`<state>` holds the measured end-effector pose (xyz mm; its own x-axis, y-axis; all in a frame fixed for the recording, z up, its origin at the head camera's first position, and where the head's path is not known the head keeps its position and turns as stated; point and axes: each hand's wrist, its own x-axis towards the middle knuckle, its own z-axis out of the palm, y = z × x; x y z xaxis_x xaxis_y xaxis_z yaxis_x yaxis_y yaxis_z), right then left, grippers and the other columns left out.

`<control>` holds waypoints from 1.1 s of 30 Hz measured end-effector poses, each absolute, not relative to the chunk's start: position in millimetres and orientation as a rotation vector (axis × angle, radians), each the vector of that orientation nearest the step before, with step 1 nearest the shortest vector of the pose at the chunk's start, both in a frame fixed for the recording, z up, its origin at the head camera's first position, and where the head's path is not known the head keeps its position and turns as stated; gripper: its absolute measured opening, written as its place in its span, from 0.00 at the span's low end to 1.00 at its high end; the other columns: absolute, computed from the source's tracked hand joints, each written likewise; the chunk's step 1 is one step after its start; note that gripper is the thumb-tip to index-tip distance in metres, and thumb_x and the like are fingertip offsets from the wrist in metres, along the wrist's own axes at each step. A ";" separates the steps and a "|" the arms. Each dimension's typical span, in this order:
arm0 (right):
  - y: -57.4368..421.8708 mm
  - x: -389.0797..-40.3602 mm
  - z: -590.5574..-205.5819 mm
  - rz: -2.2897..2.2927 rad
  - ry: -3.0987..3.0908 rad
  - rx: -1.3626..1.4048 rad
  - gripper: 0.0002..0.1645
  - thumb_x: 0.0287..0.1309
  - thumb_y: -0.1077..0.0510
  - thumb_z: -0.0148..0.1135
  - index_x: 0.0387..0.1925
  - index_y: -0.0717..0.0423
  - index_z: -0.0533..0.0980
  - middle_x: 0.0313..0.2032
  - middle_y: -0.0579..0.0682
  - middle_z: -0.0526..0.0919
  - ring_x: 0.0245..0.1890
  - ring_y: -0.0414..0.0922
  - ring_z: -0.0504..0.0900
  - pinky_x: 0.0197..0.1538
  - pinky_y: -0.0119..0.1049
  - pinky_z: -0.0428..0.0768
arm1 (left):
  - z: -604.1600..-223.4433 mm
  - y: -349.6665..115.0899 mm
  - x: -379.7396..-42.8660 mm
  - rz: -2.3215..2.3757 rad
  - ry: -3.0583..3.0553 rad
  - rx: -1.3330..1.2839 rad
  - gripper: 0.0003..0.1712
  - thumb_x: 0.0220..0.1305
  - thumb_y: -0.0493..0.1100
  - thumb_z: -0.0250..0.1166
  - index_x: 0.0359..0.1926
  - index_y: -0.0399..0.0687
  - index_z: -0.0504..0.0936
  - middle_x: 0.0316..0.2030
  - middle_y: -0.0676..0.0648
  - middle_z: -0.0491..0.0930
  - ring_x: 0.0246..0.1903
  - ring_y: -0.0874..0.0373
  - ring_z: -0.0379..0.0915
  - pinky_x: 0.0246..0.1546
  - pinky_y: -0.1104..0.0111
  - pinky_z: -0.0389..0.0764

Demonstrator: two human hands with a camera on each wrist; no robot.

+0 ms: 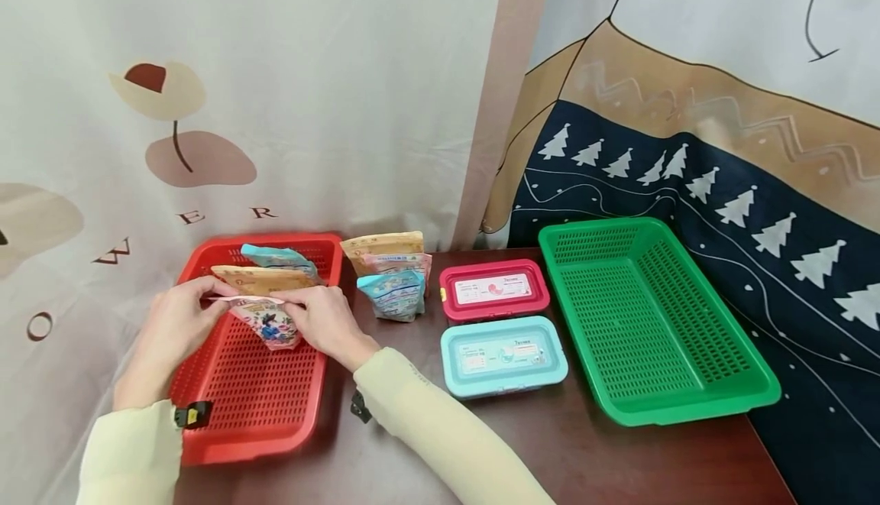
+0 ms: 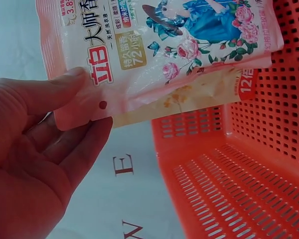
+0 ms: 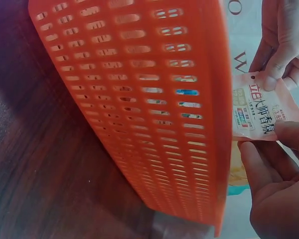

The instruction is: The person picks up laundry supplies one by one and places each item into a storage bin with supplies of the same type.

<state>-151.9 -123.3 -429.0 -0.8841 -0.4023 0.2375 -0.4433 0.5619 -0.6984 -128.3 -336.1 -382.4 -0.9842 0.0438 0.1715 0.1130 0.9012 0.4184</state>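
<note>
Pink-and-white, flower-printed plastic pouch [image 1: 270, 325] is partly inside the red perforated plastic basket [image 1: 250, 390], your left hand [image 1: 168, 328] and right hand [image 1: 331, 323] pinching its top corners between fingers, probably for keeping it upright.

Rightward on the table [image 1: 639, 463], pouches [image 1: 395, 295] and two boxes [image 1: 505, 371] are set between the left basket [image 1: 241, 402], containing other pouches [image 1: 271, 323], and the right basket [image 1: 615, 329].
</note>
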 end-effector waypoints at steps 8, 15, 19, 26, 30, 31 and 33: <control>-123.9 -154.9 -435.1 1.214 -2.754 0.723 0.16 0.74 0.51 0.62 0.58 0.34 0.85 0.23 0.36 0.80 0.11 0.31 0.59 0.18 0.23 0.63 | -392.2 -334.8 -130.3 -0.613 -2.871 -0.155 0.03 0.63 0.31 0.70 0.37 0.39 0.87 0.25 0.44 0.83 0.20 0.55 0.60 0.25 0.61 0.61; -123.7 -153.6 -437.4 1.207 -2.790 0.715 0.19 0.74 0.53 0.62 0.63 0.38 0.82 0.35 0.41 0.88 0.14 0.31 0.61 0.19 0.22 0.63 | -395.0 -332.4 -128.9 -0.628 -2.864 -0.165 0.03 0.62 0.31 0.72 0.36 0.40 0.87 0.31 0.39 0.85 0.22 0.55 0.64 0.26 0.62 0.64; -123.9 -149.6 -438.2 1.181 -2.807 0.713 0.21 0.72 0.52 0.63 0.64 0.38 0.81 0.41 0.38 0.88 0.16 0.31 0.64 0.20 0.22 0.64 | -396.5 -331.9 -127.6 -0.627 -2.843 -0.194 0.05 0.59 0.32 0.75 0.35 0.42 0.86 0.29 0.43 0.85 0.23 0.56 0.68 0.26 0.63 0.67; -115.2 -142.1 -440.1 1.305 -2.725 0.765 0.30 0.70 0.55 0.64 0.72 0.41 0.73 0.47 0.35 0.84 0.16 0.30 0.62 0.22 0.22 0.65 | -394.0 -331.9 -122.6 -0.646 -2.844 -0.245 0.15 0.53 0.34 0.80 0.42 0.39 0.87 0.39 0.36 0.86 0.34 0.42 0.78 0.34 0.52 0.75; -105.4 -135.0 -438.7 1.368 -2.653 0.832 0.35 0.71 0.50 0.63 0.76 0.39 0.67 0.47 0.39 0.82 0.19 0.32 0.64 0.26 0.23 0.67 | -387.7 -333.2 -114.0 -0.693 -2.934 -0.184 0.25 0.56 0.40 0.79 0.53 0.36 0.83 0.49 0.30 0.83 0.45 0.34 0.75 0.43 0.38 0.75; -102.8 -133.2 -437.9 1.367 -2.643 0.841 0.35 0.71 0.48 0.63 0.76 0.38 0.66 0.46 0.39 0.82 0.22 0.32 0.66 0.28 0.23 0.68 | -386.3 -333.6 -111.8 -0.710 -2.945 -0.169 0.27 0.57 0.42 0.79 0.55 0.35 0.82 0.51 0.29 0.81 0.48 0.33 0.74 0.45 0.36 0.74; -97.4 -129.9 -436.1 1.380 -2.631 0.848 0.35 0.72 0.44 0.61 0.77 0.36 0.66 0.46 0.40 0.82 0.27 0.32 0.72 0.34 0.24 0.71 | -383.5 -333.3 -107.1 -0.727 -2.950 -0.145 0.28 0.61 0.44 0.77 0.57 0.34 0.80 0.53 0.29 0.80 0.50 0.32 0.73 0.46 0.35 0.73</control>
